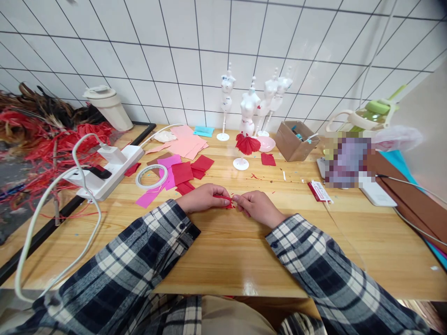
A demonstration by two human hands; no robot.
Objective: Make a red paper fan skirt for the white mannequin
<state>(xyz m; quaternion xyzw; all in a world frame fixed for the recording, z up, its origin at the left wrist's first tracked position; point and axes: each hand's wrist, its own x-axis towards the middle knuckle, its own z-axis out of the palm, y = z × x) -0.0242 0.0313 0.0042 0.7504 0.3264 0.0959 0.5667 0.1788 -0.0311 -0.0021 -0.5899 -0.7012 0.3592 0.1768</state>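
My left hand (206, 198) is closed on a small piece of red paper (226, 200), thumb pressed against the fingers. Close beside it, my right hand (256, 207) pinches at the paper's right end, where small red scraps show; exactly what its fingertips hold is too small to make out. Beyond the hands stands a white mannequin figure (249, 109) on a stand, wearing a ruffled red paper skirt (247, 144). Red paper squares (182, 172) and magenta paper (149, 197) lie left of my left hand, near a roll of white tape (138, 177).
Several more white mannequins (227, 93) stand at the back by the tiled wall. A brown paper box (295, 142) and pink dish (266, 144) sit beside them. A power strip (117, 168) with looping cables lies left. At right are a white power bank (377, 190) and a green-lidded bottle (375, 114).
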